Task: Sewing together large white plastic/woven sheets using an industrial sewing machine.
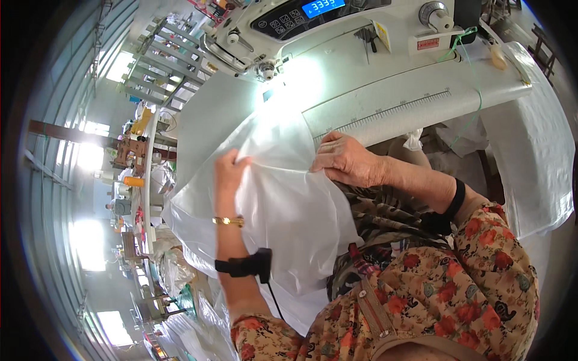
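A translucent white plastic sheet (301,210) drapes from under the head of a white sewing machine (355,30) down over my lap. The thumb and fingers of my right hand (349,159) are closed on the sheet's edge, just in front of the machine bed. My left hand (229,174), blurred by motion, is bent around the plastic at its left part. Between the two hands runs a taut fold. The machine's lamp glares over the needle area, so the needle and the stitching spot cannot be made out.
A printed ruler scale (391,111) runs along the front of the machine bed. A green thread (480,99) hangs at the right. More clear plastic sheeting (536,162) drapes over the right side. At the left stands a bench with an orange thread cone (133,181).
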